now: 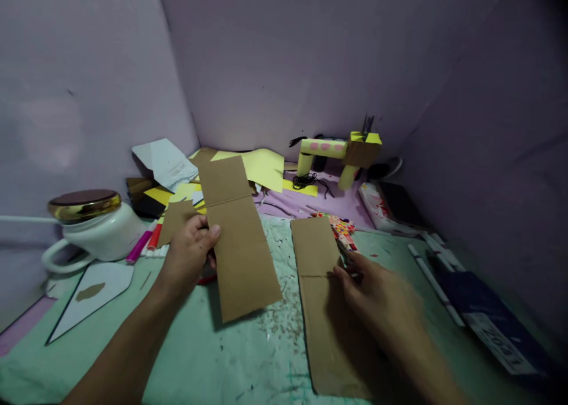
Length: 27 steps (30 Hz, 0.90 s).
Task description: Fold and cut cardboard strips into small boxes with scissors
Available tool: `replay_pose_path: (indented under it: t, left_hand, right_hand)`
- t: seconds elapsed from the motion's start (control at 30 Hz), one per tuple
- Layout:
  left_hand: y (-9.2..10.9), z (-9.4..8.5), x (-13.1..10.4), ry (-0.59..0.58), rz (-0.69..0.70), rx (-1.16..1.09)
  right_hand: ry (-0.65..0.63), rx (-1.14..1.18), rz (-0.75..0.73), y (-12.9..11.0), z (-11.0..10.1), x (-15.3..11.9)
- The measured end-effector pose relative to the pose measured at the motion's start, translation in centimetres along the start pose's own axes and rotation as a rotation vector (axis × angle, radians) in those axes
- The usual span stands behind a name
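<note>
My left hand (190, 251) grips the left edge of a long brown cardboard strip (242, 251), thumb in front and fingers behind. The strip is held up at a tilt, with a crease across its upper part. My right hand (373, 292) is closed at the right edge of a second creased cardboard piece (317, 310), its thumb against the edge. Something small and dark shows by the right fingertips, too unclear to name. A red curved object (206, 279) is mostly hidden behind my left hand.
At left stand a white mug (106, 233) with a gold-rimmed lid, and a pink marker (139, 246). A yellow paper giraffe-like figure (323, 148) is at the back, near yellow paper (261, 165) and black cord (306, 182). White markers (435, 283) and a blue packet (492, 316) lie right.
</note>
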State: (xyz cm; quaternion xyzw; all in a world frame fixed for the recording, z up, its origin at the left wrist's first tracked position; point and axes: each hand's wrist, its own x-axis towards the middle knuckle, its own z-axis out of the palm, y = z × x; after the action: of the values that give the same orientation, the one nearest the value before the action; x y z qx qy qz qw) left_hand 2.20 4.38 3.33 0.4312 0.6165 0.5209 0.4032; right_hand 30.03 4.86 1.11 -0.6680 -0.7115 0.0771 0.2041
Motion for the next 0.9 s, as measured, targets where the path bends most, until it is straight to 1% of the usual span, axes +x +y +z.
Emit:
replay_pose_path:
  t: [0.03, 0.07, 0.1, 0.13, 0.17, 0.2, 0.23, 0.27, 0.37, 0.4, 0.47, 0.5, 0.6, 0.7, 0.8, 0.87, 0.9]
  left_hand:
    - [0.0, 0.2, -0.2, -0.012, 0.0, -0.02]
    - [0.0, 0.6, -0.4, -0.032, -0.004, -0.033]
    - [0.0, 1.0, -0.7, -0.059, -0.011, -0.042]
    - [-0.1, 1.5, -1.1, -0.093, -0.025, -0.051]
    - [-0.3, 1.9, -1.4, -0.129, -0.046, -0.061]
    - [-0.4, 2.3, -1.7, -0.162, -0.068, -0.067]
    - [-0.6, 2.6, -2.0, -0.193, -0.094, -0.077]
    - [-0.7, 2.8, -2.3, -0.223, -0.123, -0.098]
    - [-1.1, 2.9, -2.7, -0.304, -0.212, -0.217]
    - [-1.2, 2.9, -2.7, -0.329, -0.25, -0.26]
    - [-1.3, 2.8, -2.5, -0.341, -0.306, -0.312]
    - [-1.3, 2.8, -2.3, -0.325, -0.308, -0.327]
    - [-1.4, 3.0, -1.7, -0.244, -0.226, -0.38]
    - [-1.7, 3.4, -1.3, -0.209, -0.164, -0.404]
    - [-1.9, 3.4, -1.1, -0.257, -0.135, -0.368]
    - [-1.9, 3.0, -1.0, -0.305, -0.112, -0.328]
    - [-1.8, 2.6, -1.0, -0.357, -0.083, -0.285]
  right_hand:
    - [0.098, -0.052, -0.074, -0.4, -0.2, -0.4]
    - [0.155, -0.045, -0.194, -0.9, -0.3, -0.7]
    - [0.16, -0.004, -0.344, -1.4, -0.4, -1.0]
    - [0.119, 0.056, -0.519, -1.9, -0.5, -1.2]
    - [0.042, 0.113, -0.674, -2.3, -0.4, -1.4]
    - [-0.047, 0.157, -0.79, -2.7, -0.3, -1.6]
    - [-0.116, 0.187, -0.857, -3.0, -0.1, -1.7]
    - [-0.148, 0.213, -0.886, -3.2, 0.1, -1.8]
    - [-0.198, 0.29, -0.884, -3.5, 0.8, -2.1]
    - [-0.232, 0.311, -0.875, -3.4, 0.9, -2.1]
    - [-0.331, 0.337, -0.846, -3.3, 1.2, -2.1]
    - [-0.38, 0.348, -0.833, -3.3, 1.3, -2.0]
    - [-0.452, 0.383, -0.822, -3.1, 1.5, -1.9]
    - [-0.447, 0.397, -0.829, -3.0, 1.6, -1.8]
    - [-0.431, 0.384, -0.811, -3.0, 1.6, -2.0]
    - [-0.419, 0.382, -0.768, -3.1, 1.6, -2.2]
    - [-0.408, 0.391, -0.726, -3.1, 1.7, -2.4]
